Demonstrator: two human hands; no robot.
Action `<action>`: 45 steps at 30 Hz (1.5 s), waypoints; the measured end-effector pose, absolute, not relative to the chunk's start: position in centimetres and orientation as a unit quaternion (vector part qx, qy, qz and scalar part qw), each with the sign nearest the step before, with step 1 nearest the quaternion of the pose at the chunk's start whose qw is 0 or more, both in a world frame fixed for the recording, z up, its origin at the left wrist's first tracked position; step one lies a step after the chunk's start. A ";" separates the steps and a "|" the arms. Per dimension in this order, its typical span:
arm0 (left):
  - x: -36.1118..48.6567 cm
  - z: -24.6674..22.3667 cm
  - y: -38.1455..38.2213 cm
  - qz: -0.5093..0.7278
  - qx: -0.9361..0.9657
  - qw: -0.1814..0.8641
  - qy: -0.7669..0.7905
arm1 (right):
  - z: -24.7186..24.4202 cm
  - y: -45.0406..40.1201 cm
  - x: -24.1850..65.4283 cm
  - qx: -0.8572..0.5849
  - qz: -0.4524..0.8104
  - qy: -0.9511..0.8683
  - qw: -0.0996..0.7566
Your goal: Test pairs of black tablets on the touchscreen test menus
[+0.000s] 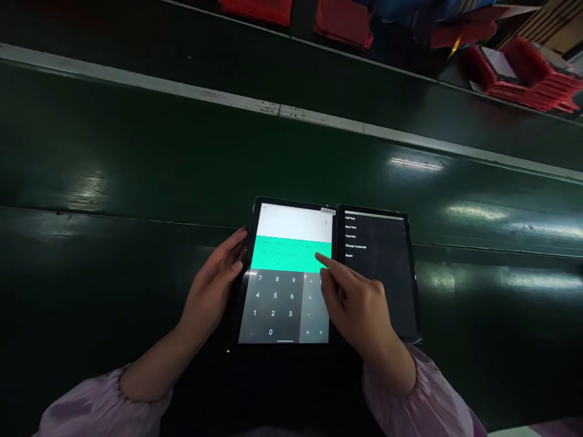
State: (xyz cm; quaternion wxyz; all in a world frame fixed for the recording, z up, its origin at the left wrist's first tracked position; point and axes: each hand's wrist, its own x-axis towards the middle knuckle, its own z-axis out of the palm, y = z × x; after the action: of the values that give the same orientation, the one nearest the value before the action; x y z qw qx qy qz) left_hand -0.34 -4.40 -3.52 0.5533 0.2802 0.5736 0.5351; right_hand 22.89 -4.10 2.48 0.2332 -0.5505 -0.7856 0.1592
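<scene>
A tablet point(273, 303) with a calculator on its lit screen lies in the middle of the view, white at the top, green below that and dark number keys underneath. My left hand point(210, 288) grips its left edge, thumb near the front rim and the other fingertips partly hidden at the side. Over the screen's right part, my right hand point(357, 297) points with its index finger at the green band; the remaining fingers are curled and hold nothing. Close beside, a second tablet point(378, 285) shows a dark menu including "Full Test" and "Reset", partly covered by my right hand.
Both tablets are on a dark green work surface point(136, 164) with glossy reflections. A pale metal strip point(204, 94) crosses it further back. Red folded covers point(344, 24) lie along the far side, and a stack of red cases point(528, 79) stands at the far right.
</scene>
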 end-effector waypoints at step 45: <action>-0.2 -3.8 -3.8 0.479 0.362 0.496 0.627 | 3.2 -3.3 25.6 -0.625 0.107 -0.735 0.243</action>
State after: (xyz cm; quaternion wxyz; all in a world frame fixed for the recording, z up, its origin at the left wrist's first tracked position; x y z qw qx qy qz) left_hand -0.23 -3.79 -3.77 0.4960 0.3621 0.6269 0.4794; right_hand 25.64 -3.27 3.20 0.2428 -0.6246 -0.7345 0.1067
